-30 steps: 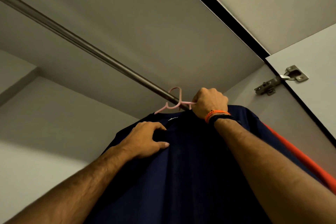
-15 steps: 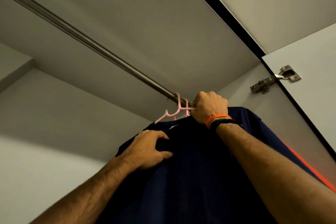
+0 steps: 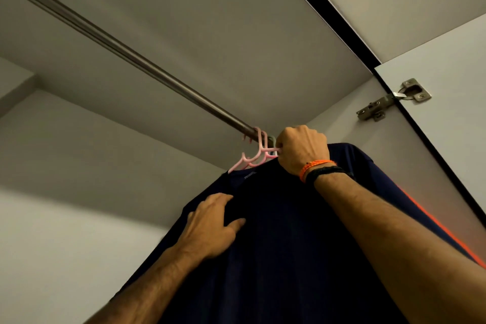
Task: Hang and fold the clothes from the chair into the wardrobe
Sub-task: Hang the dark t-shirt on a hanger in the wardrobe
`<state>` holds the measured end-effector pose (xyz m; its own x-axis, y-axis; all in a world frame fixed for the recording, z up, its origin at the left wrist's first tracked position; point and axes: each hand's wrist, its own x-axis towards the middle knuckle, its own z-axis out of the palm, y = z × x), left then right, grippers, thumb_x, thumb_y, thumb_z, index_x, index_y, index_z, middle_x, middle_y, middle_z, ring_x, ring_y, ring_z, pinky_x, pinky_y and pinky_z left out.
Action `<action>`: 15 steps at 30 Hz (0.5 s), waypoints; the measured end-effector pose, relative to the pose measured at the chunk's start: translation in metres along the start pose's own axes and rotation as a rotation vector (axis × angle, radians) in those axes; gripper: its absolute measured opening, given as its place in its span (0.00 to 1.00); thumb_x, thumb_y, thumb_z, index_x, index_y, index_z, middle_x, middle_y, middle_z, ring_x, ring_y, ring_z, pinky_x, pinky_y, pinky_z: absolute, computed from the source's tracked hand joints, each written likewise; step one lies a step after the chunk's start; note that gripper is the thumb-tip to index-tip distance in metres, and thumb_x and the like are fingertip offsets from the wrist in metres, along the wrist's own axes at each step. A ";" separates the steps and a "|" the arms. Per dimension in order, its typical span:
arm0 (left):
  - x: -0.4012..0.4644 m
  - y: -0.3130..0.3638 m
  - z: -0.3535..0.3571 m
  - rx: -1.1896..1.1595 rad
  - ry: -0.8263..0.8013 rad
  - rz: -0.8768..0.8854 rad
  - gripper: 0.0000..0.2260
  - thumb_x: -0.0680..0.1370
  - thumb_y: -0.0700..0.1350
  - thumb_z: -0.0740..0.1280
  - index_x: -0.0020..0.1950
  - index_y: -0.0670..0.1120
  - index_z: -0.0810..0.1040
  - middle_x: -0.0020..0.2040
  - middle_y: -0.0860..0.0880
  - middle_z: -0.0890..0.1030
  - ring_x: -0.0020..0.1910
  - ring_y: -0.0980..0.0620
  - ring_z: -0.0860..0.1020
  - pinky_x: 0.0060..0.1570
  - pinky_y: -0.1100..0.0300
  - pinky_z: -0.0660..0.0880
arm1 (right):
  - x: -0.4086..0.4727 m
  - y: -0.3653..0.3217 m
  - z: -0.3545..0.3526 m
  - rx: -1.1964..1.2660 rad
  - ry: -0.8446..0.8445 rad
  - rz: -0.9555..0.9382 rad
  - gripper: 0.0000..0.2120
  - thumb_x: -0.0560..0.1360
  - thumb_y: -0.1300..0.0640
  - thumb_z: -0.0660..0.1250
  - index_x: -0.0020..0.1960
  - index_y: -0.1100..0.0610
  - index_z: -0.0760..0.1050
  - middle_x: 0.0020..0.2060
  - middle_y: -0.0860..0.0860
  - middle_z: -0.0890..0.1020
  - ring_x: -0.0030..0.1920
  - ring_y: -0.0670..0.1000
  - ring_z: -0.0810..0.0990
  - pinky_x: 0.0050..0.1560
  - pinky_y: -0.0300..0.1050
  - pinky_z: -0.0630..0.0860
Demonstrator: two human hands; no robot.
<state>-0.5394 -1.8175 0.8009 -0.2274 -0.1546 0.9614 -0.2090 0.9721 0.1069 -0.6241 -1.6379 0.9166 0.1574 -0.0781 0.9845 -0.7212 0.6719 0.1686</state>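
A navy shirt (image 3: pixel 284 244) with an orange side stripe hangs from a pink hanger (image 3: pixel 252 159). The hanger's hook sits over the metal wardrobe rail (image 3: pixel 147 66) near its right end. My right hand (image 3: pixel 302 151), with orange and black wristbands, is fisted around the hanger just below the hook. My left hand (image 3: pixel 213 226) grips the shirt's left shoulder fabric. Most of the hanger is hidden under the shirt and my right hand.
The wardrobe's top panel (image 3: pixel 210 21) is close above the rail. The right side wall (image 3: pixel 394 179) stands just beyond the shirt. The open door (image 3: pixel 452 73) with its metal hinge (image 3: pixel 391 100) is at upper right. The rail runs bare to the left.
The hanger's hook has gone from beside the rail onto it. Both hands rose slightly with the shirt and kept their grips.
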 end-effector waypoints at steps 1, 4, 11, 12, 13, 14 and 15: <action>0.000 0.003 0.004 0.004 -0.018 0.003 0.28 0.77 0.57 0.68 0.74 0.51 0.66 0.72 0.53 0.69 0.70 0.52 0.69 0.70 0.49 0.66 | 0.000 0.002 0.002 0.006 -0.010 0.009 0.08 0.76 0.57 0.65 0.52 0.54 0.82 0.44 0.54 0.81 0.43 0.58 0.80 0.42 0.49 0.76; 0.000 0.011 0.013 0.010 -0.073 0.005 0.28 0.77 0.58 0.67 0.74 0.51 0.65 0.71 0.53 0.69 0.69 0.51 0.69 0.70 0.47 0.67 | -0.002 0.009 0.007 0.012 -0.033 -0.002 0.09 0.77 0.56 0.65 0.54 0.53 0.82 0.45 0.53 0.81 0.45 0.57 0.80 0.44 0.50 0.78; -0.003 0.011 0.005 0.085 -0.140 -0.028 0.35 0.77 0.60 0.66 0.80 0.50 0.56 0.79 0.51 0.59 0.76 0.49 0.61 0.74 0.45 0.61 | -0.014 0.015 0.001 -0.049 -0.138 -0.121 0.14 0.76 0.53 0.64 0.61 0.52 0.78 0.58 0.53 0.75 0.60 0.56 0.70 0.51 0.50 0.65; -0.005 0.013 0.001 0.091 -0.143 -0.032 0.35 0.77 0.60 0.66 0.80 0.50 0.56 0.79 0.51 0.59 0.76 0.49 0.61 0.73 0.45 0.61 | -0.017 0.016 -0.002 -0.047 -0.145 -0.136 0.15 0.76 0.53 0.64 0.62 0.51 0.77 0.59 0.53 0.74 0.60 0.56 0.70 0.51 0.50 0.65; -0.005 0.013 -0.002 0.093 -0.139 -0.035 0.35 0.77 0.60 0.66 0.79 0.49 0.57 0.79 0.51 0.60 0.76 0.49 0.62 0.73 0.45 0.62 | -0.019 0.014 -0.004 -0.042 -0.148 -0.150 0.16 0.76 0.52 0.64 0.63 0.51 0.76 0.60 0.53 0.73 0.61 0.55 0.69 0.54 0.51 0.65; -0.006 0.016 -0.006 0.092 -0.135 -0.037 0.35 0.77 0.60 0.66 0.79 0.49 0.57 0.78 0.51 0.61 0.75 0.49 0.62 0.73 0.45 0.62 | -0.021 0.013 -0.007 -0.034 -0.146 -0.156 0.17 0.76 0.51 0.64 0.64 0.51 0.76 0.61 0.53 0.73 0.61 0.55 0.68 0.56 0.52 0.66; -0.007 0.019 -0.009 0.088 -0.131 -0.042 0.35 0.77 0.60 0.66 0.79 0.49 0.58 0.78 0.50 0.61 0.75 0.49 0.63 0.72 0.45 0.63 | -0.023 0.011 -0.010 -0.026 -0.136 -0.158 0.18 0.76 0.50 0.64 0.65 0.51 0.75 0.62 0.53 0.72 0.62 0.55 0.68 0.58 0.53 0.66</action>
<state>-0.5329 -1.7962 0.7982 -0.3373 -0.2216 0.9149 -0.3016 0.9461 0.1180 -0.6289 -1.6208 0.8950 0.1732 -0.2812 0.9439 -0.6769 0.6622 0.3214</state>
